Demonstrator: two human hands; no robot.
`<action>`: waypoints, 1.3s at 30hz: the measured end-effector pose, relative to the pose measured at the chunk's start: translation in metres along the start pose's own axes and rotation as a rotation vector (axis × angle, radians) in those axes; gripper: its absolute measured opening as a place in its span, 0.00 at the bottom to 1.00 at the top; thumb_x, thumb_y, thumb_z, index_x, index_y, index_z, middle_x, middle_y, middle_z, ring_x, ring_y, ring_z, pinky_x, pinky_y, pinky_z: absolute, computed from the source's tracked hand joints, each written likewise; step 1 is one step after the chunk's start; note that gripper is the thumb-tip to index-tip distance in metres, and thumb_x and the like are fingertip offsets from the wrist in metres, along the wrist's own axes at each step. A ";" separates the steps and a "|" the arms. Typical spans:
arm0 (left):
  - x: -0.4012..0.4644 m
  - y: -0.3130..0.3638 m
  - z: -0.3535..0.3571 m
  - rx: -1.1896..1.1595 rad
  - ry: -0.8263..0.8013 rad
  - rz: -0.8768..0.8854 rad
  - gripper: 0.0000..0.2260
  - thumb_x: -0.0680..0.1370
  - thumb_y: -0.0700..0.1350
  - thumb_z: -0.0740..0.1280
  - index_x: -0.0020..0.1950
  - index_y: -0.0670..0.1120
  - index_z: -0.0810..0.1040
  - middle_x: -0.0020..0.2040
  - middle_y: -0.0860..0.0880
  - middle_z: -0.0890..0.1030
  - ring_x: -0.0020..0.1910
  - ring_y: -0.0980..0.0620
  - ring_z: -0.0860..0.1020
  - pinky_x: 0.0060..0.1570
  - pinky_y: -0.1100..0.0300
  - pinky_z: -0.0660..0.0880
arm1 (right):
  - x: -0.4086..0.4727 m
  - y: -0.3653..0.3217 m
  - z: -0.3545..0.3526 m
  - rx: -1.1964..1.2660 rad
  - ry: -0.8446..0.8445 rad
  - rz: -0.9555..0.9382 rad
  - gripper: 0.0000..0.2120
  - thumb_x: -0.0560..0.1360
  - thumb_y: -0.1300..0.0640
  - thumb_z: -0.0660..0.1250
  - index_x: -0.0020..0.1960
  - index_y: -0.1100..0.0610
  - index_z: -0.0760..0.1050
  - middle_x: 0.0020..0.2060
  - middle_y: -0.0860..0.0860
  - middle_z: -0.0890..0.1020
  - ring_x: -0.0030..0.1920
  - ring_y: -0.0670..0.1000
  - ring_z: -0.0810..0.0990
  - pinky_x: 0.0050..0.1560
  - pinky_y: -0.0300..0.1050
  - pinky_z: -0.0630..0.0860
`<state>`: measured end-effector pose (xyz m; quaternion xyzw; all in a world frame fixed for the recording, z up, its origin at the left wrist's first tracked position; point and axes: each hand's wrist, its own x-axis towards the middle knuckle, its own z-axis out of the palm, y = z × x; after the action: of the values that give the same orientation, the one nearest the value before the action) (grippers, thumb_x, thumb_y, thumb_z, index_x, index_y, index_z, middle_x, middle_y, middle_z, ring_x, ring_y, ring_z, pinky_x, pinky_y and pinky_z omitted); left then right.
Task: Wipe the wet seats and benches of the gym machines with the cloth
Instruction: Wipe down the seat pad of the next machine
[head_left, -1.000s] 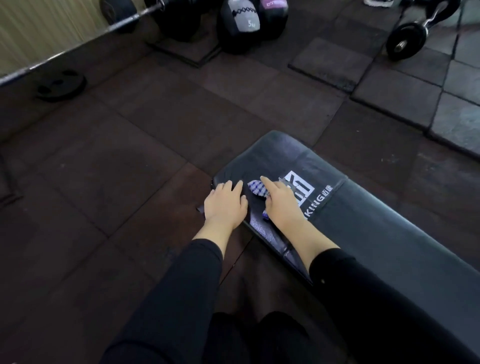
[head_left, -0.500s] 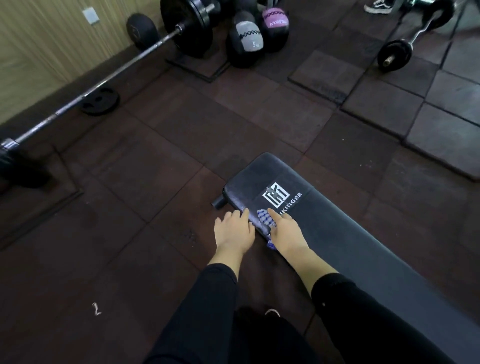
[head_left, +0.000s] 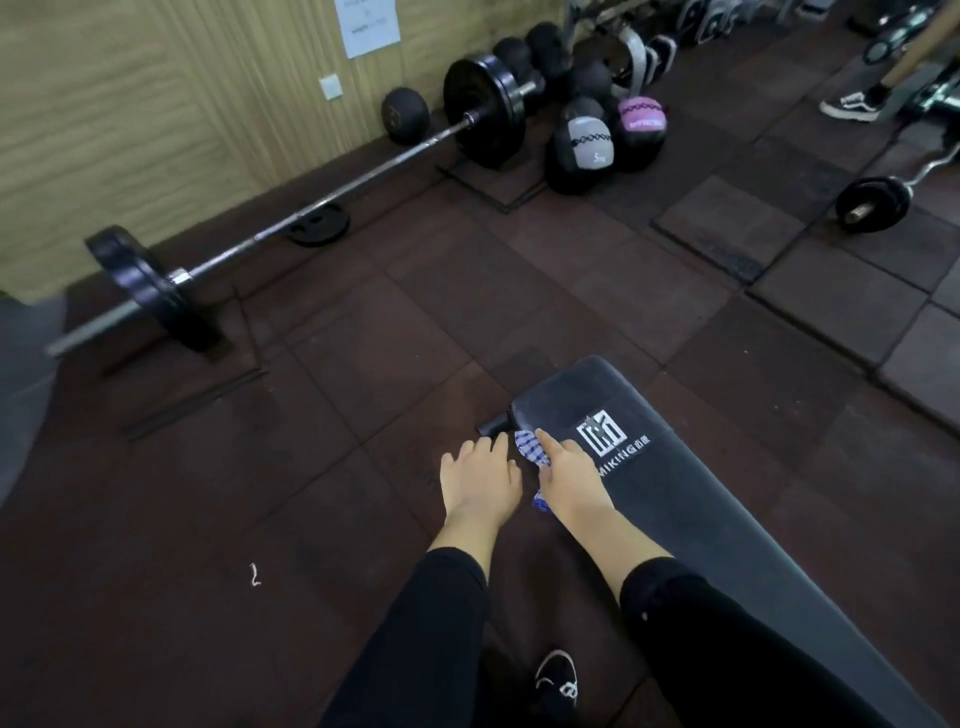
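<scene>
A black padded bench (head_left: 701, 519) with a white logo runs from the middle of the view to the lower right. A blue-and-white checked cloth (head_left: 527, 448) lies on its left edge near the far end. My right hand (head_left: 569, 478) presses flat on the cloth, fingers straight, and covers most of it. Close beside it on the left, my left hand (head_left: 480, 480) has straight fingers whose tips reach the bench's left edge by the cloth.
A loaded barbell (head_left: 322, 202) lies on the dark rubber floor along the wooden wall at left. Medicine balls (head_left: 584, 148) are piled behind it. A curl bar (head_left: 872, 202) lies at right, another person's shoe (head_left: 852, 106) beyond. My own shoe (head_left: 558, 680) is below.
The view has risen and pulled back, showing more floor and wall. Both hands stay on the cloth at the bench's left edge, now slightly nearer its far end.
</scene>
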<state>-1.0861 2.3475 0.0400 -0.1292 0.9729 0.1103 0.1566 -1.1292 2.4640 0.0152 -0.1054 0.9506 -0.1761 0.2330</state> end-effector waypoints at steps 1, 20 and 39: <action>0.003 -0.009 -0.006 -0.004 -0.002 -0.011 0.21 0.82 0.51 0.52 0.76 0.50 0.61 0.69 0.51 0.71 0.67 0.49 0.68 0.62 0.50 0.64 | 0.005 -0.012 0.000 -0.010 -0.004 -0.011 0.28 0.79 0.63 0.55 0.77 0.51 0.53 0.62 0.58 0.70 0.60 0.58 0.73 0.61 0.50 0.71; 0.172 -0.179 -0.112 0.071 -0.046 0.074 0.17 0.82 0.51 0.53 0.67 0.48 0.70 0.64 0.50 0.75 0.64 0.49 0.71 0.59 0.51 0.66 | 0.163 -0.194 -0.006 0.124 0.040 0.103 0.26 0.79 0.62 0.55 0.76 0.53 0.56 0.63 0.58 0.71 0.63 0.59 0.71 0.62 0.48 0.68; 0.519 -0.074 -0.230 0.260 -0.113 0.453 0.18 0.82 0.51 0.53 0.70 0.48 0.68 0.66 0.50 0.74 0.64 0.47 0.71 0.58 0.51 0.66 | 0.446 -0.169 -0.176 0.293 0.140 0.399 0.34 0.76 0.61 0.65 0.77 0.53 0.53 0.64 0.56 0.69 0.63 0.58 0.69 0.63 0.50 0.70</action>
<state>-1.6049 2.1063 0.0675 0.1196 0.9727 0.0236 0.1975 -1.5815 2.2337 0.0453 0.1314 0.9308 -0.2692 0.2096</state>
